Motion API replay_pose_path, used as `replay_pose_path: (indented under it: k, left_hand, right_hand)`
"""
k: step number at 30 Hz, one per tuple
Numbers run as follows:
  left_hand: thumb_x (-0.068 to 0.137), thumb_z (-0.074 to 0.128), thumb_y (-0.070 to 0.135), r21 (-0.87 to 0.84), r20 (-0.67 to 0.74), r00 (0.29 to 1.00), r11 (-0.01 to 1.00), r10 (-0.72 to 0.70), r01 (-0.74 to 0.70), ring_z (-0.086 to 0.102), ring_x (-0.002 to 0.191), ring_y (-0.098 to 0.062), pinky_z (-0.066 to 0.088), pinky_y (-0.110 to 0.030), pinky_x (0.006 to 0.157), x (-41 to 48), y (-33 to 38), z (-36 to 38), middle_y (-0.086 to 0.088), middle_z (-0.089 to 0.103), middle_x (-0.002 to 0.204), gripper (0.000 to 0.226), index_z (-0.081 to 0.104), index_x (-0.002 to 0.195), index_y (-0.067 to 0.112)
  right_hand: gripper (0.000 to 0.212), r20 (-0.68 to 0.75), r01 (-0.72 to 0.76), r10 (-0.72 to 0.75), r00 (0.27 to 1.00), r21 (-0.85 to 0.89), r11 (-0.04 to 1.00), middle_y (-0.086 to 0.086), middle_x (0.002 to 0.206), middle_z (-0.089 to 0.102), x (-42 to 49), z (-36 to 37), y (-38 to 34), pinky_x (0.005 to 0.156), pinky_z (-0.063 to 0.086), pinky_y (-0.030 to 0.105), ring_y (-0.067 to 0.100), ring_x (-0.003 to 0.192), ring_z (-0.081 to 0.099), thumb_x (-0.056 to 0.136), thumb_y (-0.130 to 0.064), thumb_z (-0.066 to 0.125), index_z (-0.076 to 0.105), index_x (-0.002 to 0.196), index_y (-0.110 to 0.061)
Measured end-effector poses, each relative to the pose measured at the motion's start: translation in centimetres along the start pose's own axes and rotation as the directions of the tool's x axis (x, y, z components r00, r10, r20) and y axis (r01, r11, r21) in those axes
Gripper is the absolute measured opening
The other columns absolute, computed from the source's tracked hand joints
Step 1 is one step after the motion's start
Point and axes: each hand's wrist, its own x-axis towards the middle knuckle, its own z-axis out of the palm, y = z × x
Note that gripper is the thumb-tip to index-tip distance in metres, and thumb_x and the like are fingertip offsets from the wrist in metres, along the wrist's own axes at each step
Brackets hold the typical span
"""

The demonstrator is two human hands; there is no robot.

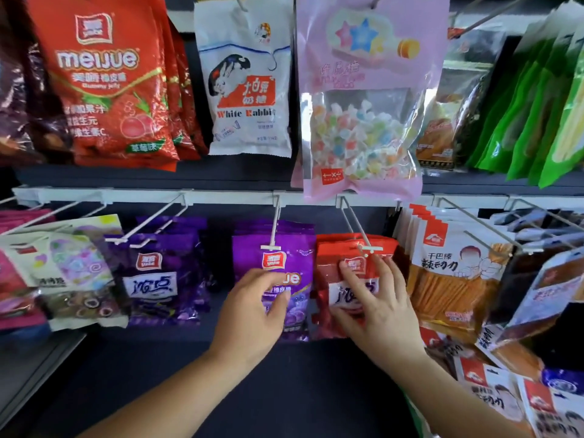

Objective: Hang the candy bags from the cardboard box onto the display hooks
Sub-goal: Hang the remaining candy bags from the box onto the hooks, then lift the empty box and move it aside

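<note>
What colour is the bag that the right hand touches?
Red; the head view shows the bag best.

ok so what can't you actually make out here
Cardboard box: outside the head view.
Purple candy bag: lower print covered by left hand; its grip unclear.
Red candy bag: label covered by right hand; hole on hook too small.
Snack packs: cut by right edge.

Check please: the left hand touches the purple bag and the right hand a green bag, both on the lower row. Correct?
The head view shows the right hand on a red bag, not green. The left hand touches the purple bag, both on the lower row.
</note>
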Motion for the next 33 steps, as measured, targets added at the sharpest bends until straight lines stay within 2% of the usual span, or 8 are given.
replay_pose_path:
  k: [7, 12, 16, 19, 24, 26, 30, 33]
  left_hand:
    - [0.092, 0.073, 0.021, -0.038, 0.091, 0.993, 0.996, -0.076, 0.079, 0.061, 0.111, -0.003, 0.051, -0.028, 0.101, 0.0, -2.2, -2.1, 0.016, 0.060, 0.122, 0.038, 0.067, 0.129, 0.020]
    - [0.092, 0.072, 0.028, -0.027, 0.159, 0.977, 0.989, -0.142, 0.148, 0.060, 0.115, -0.005, 0.050, -0.028, 0.101, -2.0, -3.1, -3.7, 0.013, 0.063, 0.124, 0.042, 0.064, 0.133, 0.026]
    - [0.092, 0.073, 0.031, -0.029, 0.139, 0.962, 0.970, -0.236, 0.242, 0.064, 0.111, -0.003, 0.051, -0.025, 0.101, -5.4, -4.6, -7.3, 0.011, 0.068, 0.121, 0.045, 0.063, 0.135, 0.025]
    - [0.091, 0.075, 0.027, -0.012, 0.091, 0.942, 0.946, -0.322, 0.324, 0.068, 0.107, -0.009, 0.054, -0.030, 0.099, -9.0, -6.8, -10.9, 0.003, 0.071, 0.115, 0.044, 0.065, 0.132, 0.018]
    - [0.088, 0.077, 0.021, 0.028, -0.061, 0.848, 0.848, -0.527, 0.529, 0.070, 0.089, -0.015, 0.058, -0.034, 0.087, -17.1, -12.1, -17.2, 0.013, 0.065, 0.088, 0.028, 0.065, 0.113, 0.031]
    - [0.089, 0.076, 0.025, 0.020, -0.113, 0.772, 0.776, -0.625, 0.631, 0.068, 0.086, -0.009, 0.056, -0.030, 0.088, -20.9, -14.0, -19.4, 0.014, 0.064, 0.087, 0.029, 0.062, 0.112, 0.033]
    - [0.088, 0.072, 0.036, -0.084, -0.153, 0.575, 0.591, -0.804, 0.803, 0.071, 0.088, -0.012, 0.058, -0.038, 0.093, -27.8, -17.4, -22.1, 0.003, 0.073, 0.100, 0.042, 0.064, 0.126, 0.021]
    - [0.095, 0.065, 0.042, -0.061, -0.158, 0.403, 0.416, -0.901, 0.907, 0.063, 0.115, -0.011, 0.050, -0.026, 0.102, -32.9, -19.5, -22.6, 0.003, 0.067, 0.127, 0.051, 0.055, 0.141, 0.024]
  right_hand:
    - [0.064, -0.065, -0.005, 0.006, 0.998, 0.007, 1.000, 0.024, 0.144, 0.050, 1.4, 0.5, -0.9, 0.100, 0.052, 0.060, 0.048, 0.137, 0.044, 0.085, -0.055, 0.067, 0.061, 0.143, -0.028]
    - [0.031, -0.164, 0.123, -0.107, 0.981, 0.090, 0.988, 0.003, 0.108, 0.071, -0.6, -1.7, -3.9, 0.067, 0.060, 0.041, 0.031, 0.097, 0.069, 0.086, -0.043, 0.068, 0.078, 0.105, -0.020]
    - [0.029, -0.026, 0.222, -0.221, 0.975, 0.195, 0.955, -0.009, 0.075, 0.068, -1.9, -2.6, -10.7, 0.051, 0.050, 0.029, 0.020, 0.073, 0.071, 0.089, -0.050, 0.060, 0.076, 0.079, -0.027]
    - [0.042, 0.143, 0.271, -0.324, 0.935, 0.302, 0.914, -0.013, 0.079, 0.072, -2.8, -1.6, -17.7, 0.055, 0.053, 0.031, 0.014, 0.078, 0.072, 0.087, -0.063, 0.049, 0.075, 0.082, -0.031]
    - [0.038, 0.552, 0.192, -0.469, 0.689, 0.486, 0.853, -0.015, 0.077, 0.067, -5.0, 4.5, -28.2, 0.069, 0.050, 0.030, 0.014, 0.088, 0.067, 0.086, -0.065, 0.049, 0.068, 0.079, -0.032]
    - [0.038, 0.633, 0.147, -0.528, 0.565, 0.553, 0.820, -0.011, 0.070, 0.065, -6.5, 7.2, -32.0, 0.071, 0.056, 0.037, 0.013, 0.079, 0.066, 0.082, -0.065, 0.050, 0.061, 0.066, -0.032]
    - [0.032, 0.739, 0.048, -0.556, 0.381, 0.584, 0.810, -0.003, 0.071, 0.066, -10.9, 12.3, -37.6, 0.076, 0.056, 0.044, 0.012, 0.070, 0.062, 0.093, -0.048, 0.064, 0.067, 0.074, -0.022]
    - [0.027, 0.798, 0.015, -0.546, 0.255, 0.561, 0.828, -0.006, 0.115, 0.068, -14.6, 15.6, -39.9, 0.093, 0.051, 0.038, 0.014, 0.107, 0.064, 0.097, -0.049, 0.063, 0.070, 0.112, -0.028]
